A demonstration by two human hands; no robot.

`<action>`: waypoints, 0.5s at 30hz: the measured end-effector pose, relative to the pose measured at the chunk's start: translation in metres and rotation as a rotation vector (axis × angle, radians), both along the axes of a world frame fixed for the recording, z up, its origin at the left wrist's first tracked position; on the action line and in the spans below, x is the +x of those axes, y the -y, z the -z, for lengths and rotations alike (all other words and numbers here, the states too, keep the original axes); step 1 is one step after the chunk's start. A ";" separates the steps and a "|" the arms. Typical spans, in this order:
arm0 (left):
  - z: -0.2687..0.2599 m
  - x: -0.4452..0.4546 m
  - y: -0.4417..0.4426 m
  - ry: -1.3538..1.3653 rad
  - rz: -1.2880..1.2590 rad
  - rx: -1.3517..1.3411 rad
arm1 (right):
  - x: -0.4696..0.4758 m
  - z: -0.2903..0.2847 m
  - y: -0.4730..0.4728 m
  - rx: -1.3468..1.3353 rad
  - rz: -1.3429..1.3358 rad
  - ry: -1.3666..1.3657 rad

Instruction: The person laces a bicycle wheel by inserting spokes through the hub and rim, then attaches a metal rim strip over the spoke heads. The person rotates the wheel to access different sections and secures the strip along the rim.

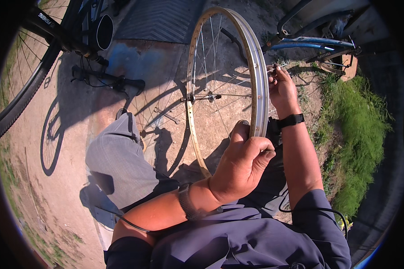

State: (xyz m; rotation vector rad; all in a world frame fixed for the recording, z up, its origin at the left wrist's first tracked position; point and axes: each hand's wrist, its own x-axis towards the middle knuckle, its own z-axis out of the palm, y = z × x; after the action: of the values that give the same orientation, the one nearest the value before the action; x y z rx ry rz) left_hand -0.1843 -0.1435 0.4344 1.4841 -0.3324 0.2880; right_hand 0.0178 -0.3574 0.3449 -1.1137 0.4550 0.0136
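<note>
A bicycle wheel rim (260, 87) stands upright in front of me, with spokes laced to its hub (208, 97). My left hand (240, 161) grips the near lower part of this rim, thumb and fingers around it. To the right of the rim, my right hand (282, 85) is raised with thin metal spokes (282, 66) pinched between its fingers. Part of those fingers is hidden behind the rim. A wrench (166, 115) lies on the ground, seen past the wheel's left side.
A bicycle with a black tyre (27, 95) and handlebar (111, 80) is at upper left. A blue bicycle frame (303, 43) lies at upper right. Green plants (360, 134) grow on the right. A ribbed dark mat (158, 22) lies ahead.
</note>
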 end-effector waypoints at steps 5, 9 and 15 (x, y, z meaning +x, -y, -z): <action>-0.001 -0.002 -0.003 -0.030 0.024 0.026 | 0.011 -0.033 0.028 0.020 -0.029 0.132; -0.001 0.000 -0.002 -0.002 0.001 0.013 | 0.024 -0.071 0.048 -0.012 -0.081 0.293; 0.000 0.001 -0.002 -0.011 0.002 0.014 | 0.023 -0.097 0.041 -0.537 -0.449 0.190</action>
State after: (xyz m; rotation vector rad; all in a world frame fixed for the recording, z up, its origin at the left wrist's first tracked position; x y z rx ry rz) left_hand -0.1836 -0.1415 0.4344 1.4984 -0.3272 0.2766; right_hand 0.0405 -0.3986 0.4415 -1.7119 0.0228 0.1866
